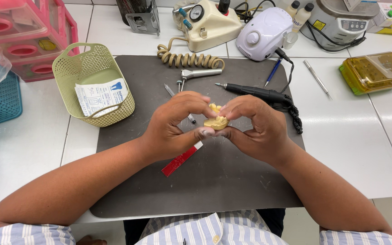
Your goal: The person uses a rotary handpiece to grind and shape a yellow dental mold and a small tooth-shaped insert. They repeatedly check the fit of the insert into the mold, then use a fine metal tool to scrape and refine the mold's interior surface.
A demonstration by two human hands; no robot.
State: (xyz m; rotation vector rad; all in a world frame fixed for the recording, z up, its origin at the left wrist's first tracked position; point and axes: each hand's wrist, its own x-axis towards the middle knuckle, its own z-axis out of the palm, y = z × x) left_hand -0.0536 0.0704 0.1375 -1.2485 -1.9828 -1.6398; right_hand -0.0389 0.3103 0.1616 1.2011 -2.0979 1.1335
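Both hands meet over the middle of a dark grey mat. Between them sits a pale yellow plaster dental model, pinched from both sides. My left hand grips its left side with thumb below and fingers above. My right hand grips its right side the same way. A red strip lies on the mat, its upper end under my left thumb. Most of the model is hidden by my fingers.
A black handpiece with a coiled cord, a silver handpiece and small tools lie on the mat's far part. A green basket with a paper slip stands left. Machines line the back; a yellow box sits right.
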